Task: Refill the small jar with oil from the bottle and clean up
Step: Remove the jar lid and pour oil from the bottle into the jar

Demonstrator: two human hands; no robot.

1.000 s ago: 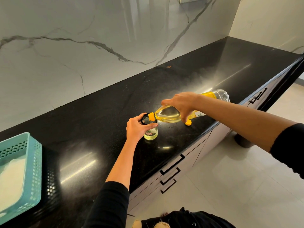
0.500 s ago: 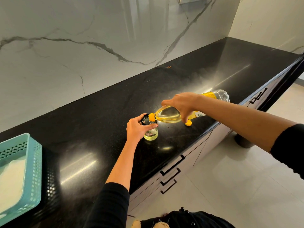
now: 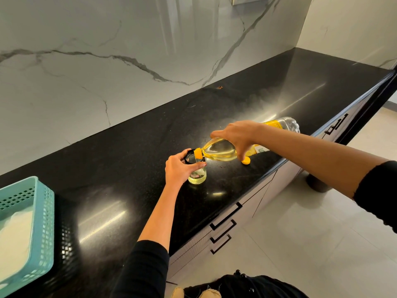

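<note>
Nothing has visibly shifted since the earlier frames; both hands keep their pose. At mid-frame the left hand (image 3: 178,168) curls its fingers round the upper part of the small jar (image 3: 197,177), which stands on the black counter (image 3: 129,168) with pale oil in its bottom. The right hand (image 3: 236,136) grips the oil bottle (image 3: 221,150) from above, tipped almost level, its orange neck at the jar's black-rimmed mouth. A yellow cap (image 3: 246,161) lies just right of the jar. A teal basket (image 3: 44,211) sits at lower left.
</note>
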